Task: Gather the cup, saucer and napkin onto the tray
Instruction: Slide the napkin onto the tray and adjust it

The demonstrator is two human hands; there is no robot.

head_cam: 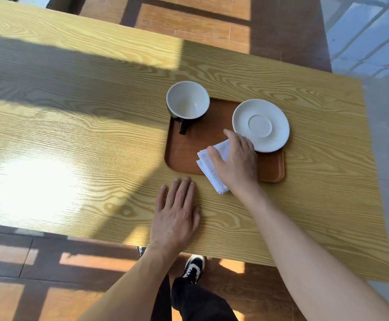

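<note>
A brown wooden tray (184, 156) lies on the yellow wood-grain table (73, 135). A cup (187, 99), black outside and white inside, stands at the tray's far left corner with its handle toward me. At the far right corner a white saucer (261, 125) overhangs the tray's edge. A folded white napkin (208, 166) lies across the tray's near edge, partly on the table. My right hand (235, 161) rests on the napkin, fingers curled over it and hiding its right part. My left hand (177, 212) lies flat on the table just in front of the tray, fingers spread.
The table's near edge runs just behind my left wrist, and its right edge lies beyond the tray. Wooden floor and my shoes (194, 266) show below. A bright sun patch covers the table's left side.
</note>
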